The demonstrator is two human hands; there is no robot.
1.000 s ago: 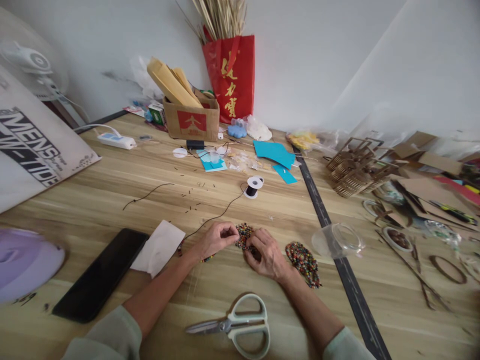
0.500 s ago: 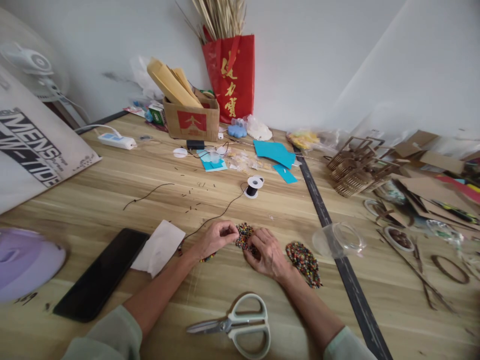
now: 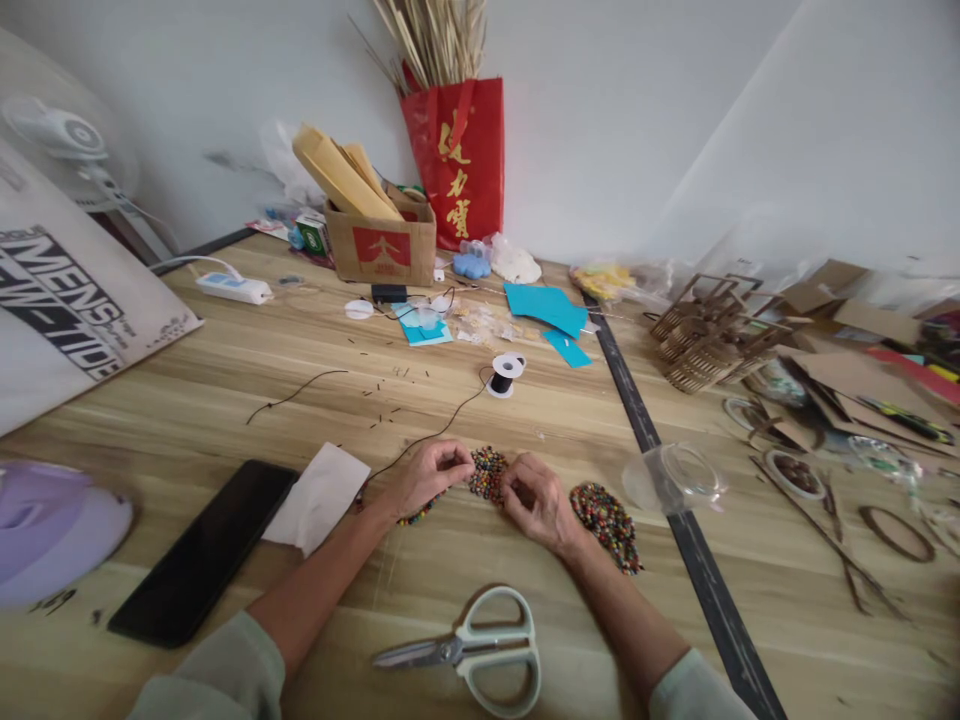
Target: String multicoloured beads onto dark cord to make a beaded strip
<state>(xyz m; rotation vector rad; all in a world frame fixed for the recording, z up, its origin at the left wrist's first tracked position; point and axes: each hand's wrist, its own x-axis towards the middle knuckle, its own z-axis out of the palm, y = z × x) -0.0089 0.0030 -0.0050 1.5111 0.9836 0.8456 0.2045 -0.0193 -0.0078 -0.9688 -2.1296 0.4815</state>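
Observation:
My left hand [image 3: 429, 475] is closed in a pinch at the left edge of a small pile of multicoloured beads [image 3: 487, 474]. A string of beads [image 3: 417, 514] runs out below its palm toward the fingertips, where the thin end is too small to see. On the pile's right side, my right hand [image 3: 541, 502] has thumb and fingers pinched together; whatever they hold is hidden. A black cord [image 3: 427, 436] leads from a white spool [image 3: 508, 374] down behind my left wrist. To the right of my right hand lies a larger heap of beads [image 3: 604, 526].
Scissors [image 3: 480, 652] lie in front of me between my forearms. A black phone [image 3: 204, 552] and a white paper [image 3: 318, 498] are at left. A clear plastic cup [image 3: 660, 480] lies at right, near small woven baskets [image 3: 694, 345]. A cardboard box [image 3: 382, 245] stands behind.
My right hand has lifted from over the bead pile, shifted slightly right and curled into a pinch, baring more beads. My left hand keeps its pinch almost in place.

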